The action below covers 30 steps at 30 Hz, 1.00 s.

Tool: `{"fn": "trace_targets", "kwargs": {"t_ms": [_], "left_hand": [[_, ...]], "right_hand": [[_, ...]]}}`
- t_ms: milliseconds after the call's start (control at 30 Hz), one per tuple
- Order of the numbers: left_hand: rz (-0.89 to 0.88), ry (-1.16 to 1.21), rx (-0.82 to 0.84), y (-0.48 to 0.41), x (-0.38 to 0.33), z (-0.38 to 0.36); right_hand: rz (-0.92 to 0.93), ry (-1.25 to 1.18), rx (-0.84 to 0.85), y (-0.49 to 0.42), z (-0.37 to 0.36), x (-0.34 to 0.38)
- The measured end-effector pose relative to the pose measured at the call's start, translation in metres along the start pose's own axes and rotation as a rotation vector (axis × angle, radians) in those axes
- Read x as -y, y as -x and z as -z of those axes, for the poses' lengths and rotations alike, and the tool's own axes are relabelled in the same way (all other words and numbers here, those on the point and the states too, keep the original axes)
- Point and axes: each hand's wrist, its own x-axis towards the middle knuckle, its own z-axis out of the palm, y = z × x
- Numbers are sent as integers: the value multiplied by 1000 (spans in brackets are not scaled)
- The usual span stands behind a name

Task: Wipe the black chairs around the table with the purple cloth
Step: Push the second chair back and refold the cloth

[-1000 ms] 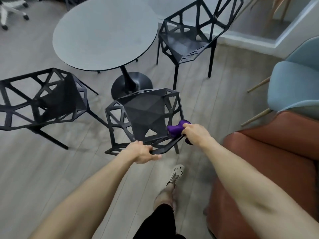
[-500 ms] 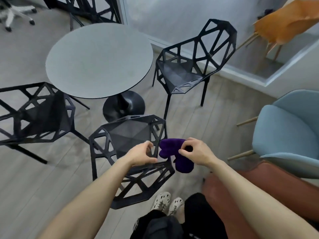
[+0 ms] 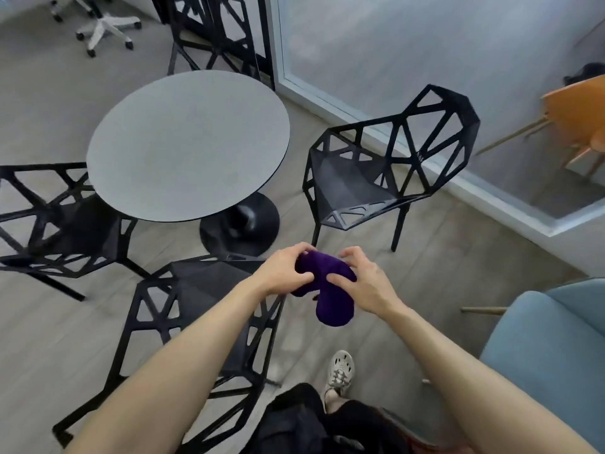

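The purple cloth is held by both hands close together in mid-air. Its left end is gripped by the left hand, with the thumb pressed into the fabric and the fingers curled over the top edge. Its right side is pinched by the right hand, the thumb laid on the cloth and the fingers arched above it. The cloth is seen as a deep, dark purple, thick and soft-looking, bunched between the hands, with a rounded lobe hanging below the right hand. It is held above the right front edge of the nearest black chair, apart from it. Further black chairs are placed to the left, right and far side of the round grey table.
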Motion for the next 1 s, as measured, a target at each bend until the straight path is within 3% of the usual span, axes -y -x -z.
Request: {"fn": "trace_targets", "kwargs": {"t_ms": [133, 333, 600, 833, 1000], "left_hand": [[-4, 31, -266, -51, -39, -6], [-55, 113, -78, -133, -92, 5], [-153, 144, 61, -289, -153, 62], [-220, 222, 29, -378, -220, 108], [-237, 202, -26, -441, -266, 115]], "right_hand": [[-49, -81, -62, -38, 53, -17], [-49, -185, -104, -101, 124, -22], [-21, -77, -95, -202, 226, -16], [-83, 183, 70, -276, 306, -12], [-111, 130, 123, -330, 367, -26]]}}
